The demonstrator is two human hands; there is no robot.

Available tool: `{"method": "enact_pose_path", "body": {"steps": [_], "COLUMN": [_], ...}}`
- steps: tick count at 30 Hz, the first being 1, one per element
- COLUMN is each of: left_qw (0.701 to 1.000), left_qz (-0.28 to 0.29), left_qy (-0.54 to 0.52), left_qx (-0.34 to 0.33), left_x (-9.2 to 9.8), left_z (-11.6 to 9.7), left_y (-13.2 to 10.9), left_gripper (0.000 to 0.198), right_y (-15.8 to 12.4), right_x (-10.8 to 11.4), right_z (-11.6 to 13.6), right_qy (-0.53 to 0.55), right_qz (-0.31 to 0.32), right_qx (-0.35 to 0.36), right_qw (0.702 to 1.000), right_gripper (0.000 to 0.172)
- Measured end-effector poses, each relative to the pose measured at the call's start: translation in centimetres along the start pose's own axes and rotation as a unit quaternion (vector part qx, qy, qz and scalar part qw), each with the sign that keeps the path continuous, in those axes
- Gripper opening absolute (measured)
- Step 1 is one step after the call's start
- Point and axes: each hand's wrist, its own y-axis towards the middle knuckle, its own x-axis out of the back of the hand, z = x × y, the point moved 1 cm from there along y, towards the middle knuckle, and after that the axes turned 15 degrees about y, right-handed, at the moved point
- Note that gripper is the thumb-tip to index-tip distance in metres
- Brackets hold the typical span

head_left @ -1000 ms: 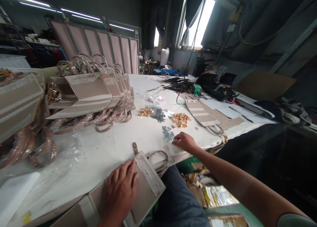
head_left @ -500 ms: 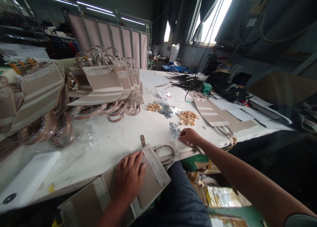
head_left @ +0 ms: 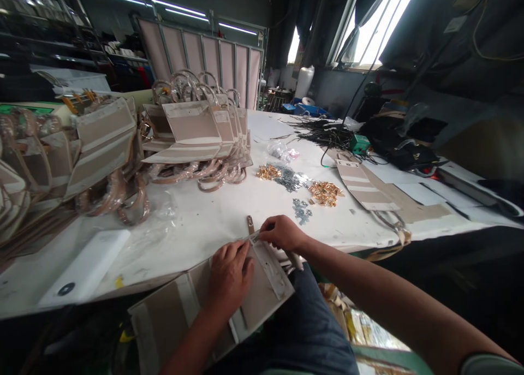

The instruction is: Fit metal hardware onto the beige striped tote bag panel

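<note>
Left hand (head_left: pixel 229 274): was laid flat, fingers spread, on panel (head_left: pixel 266 304), lower centre.
Right hand (head_left: pixel 282 233): was pinched narrow at panel's upper edge; anything held could not be told.
Care: panel was judged best pinned firmly.

Whatever the right hand (head_left: pixel 282 233) pinches at the top edge of the bag panel (head_left: pixel 266 296) is hidden under its fingertips, possibly a small fitting. The left hand (head_left: pixel 230 274) lies flat, covering the panel's middle. At one o'clock the hardware piles (head_left: pixel 325 193) are too small to make out. At nine o'clock the stacked bags (head_left: pixel 24 162) run off the picture's edge.
</note>
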Motion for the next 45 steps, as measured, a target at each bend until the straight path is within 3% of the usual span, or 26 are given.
{"method": "enact_pose_path", "body": {"steps": [3, 9, 18, 25, 28, 31, 34, 37, 41, 45], "left_qw": [0.999, 0.996, 0.996, 0.997, 0.997, 0.998, 0.999, 0.999, 0.998, 0.998], "left_qz": [-0.008, -0.033, -0.038, -0.045, -0.047, -0.036, -0.028, -0.018, -0.010, -0.010], "left_qy": [-0.034, -0.071, -0.072, -0.042, -0.046, -0.045, -0.037, -0.044, -0.055, -0.056], "left_qx": [0.010, 0.041, 0.045, 0.047, 0.029, 0.015, 0.017, 0.023, 0.022, 0.022], "left_x": [-0.1, -0.6, -0.5, -0.8, -0.9, -1.2, -1.4, -1.7, -1.8, -1.5], "left_z": [0.1, 0.3, 0.1, 0.0, 0.0, 0.4, 1.0, 1.6, 1.9, 1.7], "left_y": [0.5, 1.6, 2.1, 2.4, 2.6, 3.1, 3.8, 4.3, 4.4, 4.3], "left_gripper": [0.037, 0.023, 0.024, 0.023, 0.024, 0.024, 0.021, 0.020, 0.021, 0.021], "right_y": [0.8, 1.0, 0.9, 0.2, 0.5, 1.0, 1.5, 1.9, 3.1, 3.9], "right_x": [-1.3, -1.2, -1.3, -1.4, 1.0, 6.2, 12.4, 16.7, 18.3, 18.1], "right_z": [-0.5, -1.4, -2.1, -2.3, -1.9, -1.7, -2.4, -4.1, -6.5, -7.3], "right_qy": [-0.019, -0.072, -0.196, -0.317, -0.270, -0.249, -0.270, -0.282, -0.274, -0.258], "right_qz": [-0.002, -0.019, -0.030, -0.011, 0.000, -0.085, -0.179, -0.217, -0.227, -0.237], "right_qx": [-0.012, -0.004, 0.085, 0.158, 0.150, 0.125, 0.087, 0.046, 0.023, 0.025], "right_qw": [1.000, 0.997, 0.976, 0.935, 0.951, 0.957, 0.942, 0.934, 0.934, 0.936], "right_gripper": [0.011, 0.008, 0.011, 0.012, 0.023, 0.023, 0.017, 0.021, 0.030, 0.023]}}
